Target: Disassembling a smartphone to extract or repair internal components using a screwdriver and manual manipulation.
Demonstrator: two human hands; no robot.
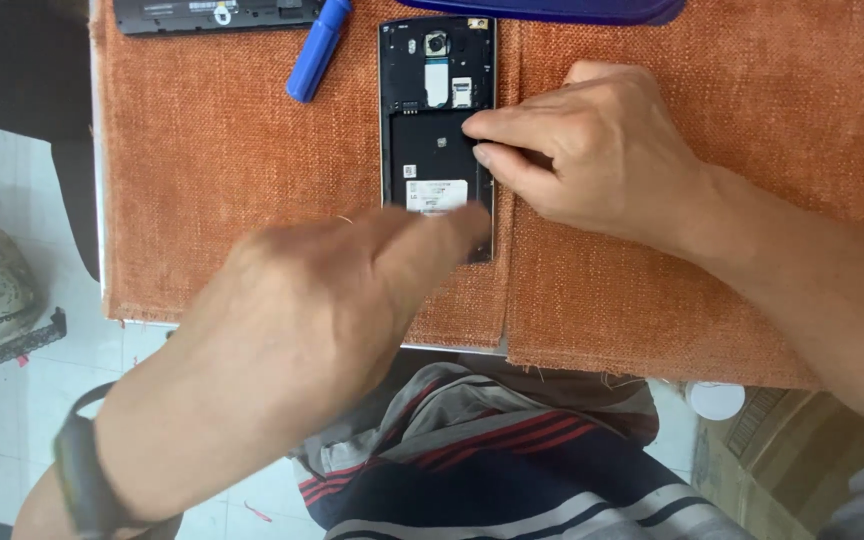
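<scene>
Left hand (302, 320): nearest the camera, blurred, fingers stretched toward the lower end of the phone (438, 120); whether they press it I cannot tell, and they grip nothing visible
Phone: back cover off, lying flat, long axis running away from the person, just beyond the left fingertips
Right hand (592, 150): the closer one to the battery bay, thumb and forefinger nearly pinched at the phone's right edge (what they hold, if anything, is hidden)
Surface: orange woven cloth (202, 180) over a table
Far edge: blue pen (317, 48), black battery (217, 14)
</scene>
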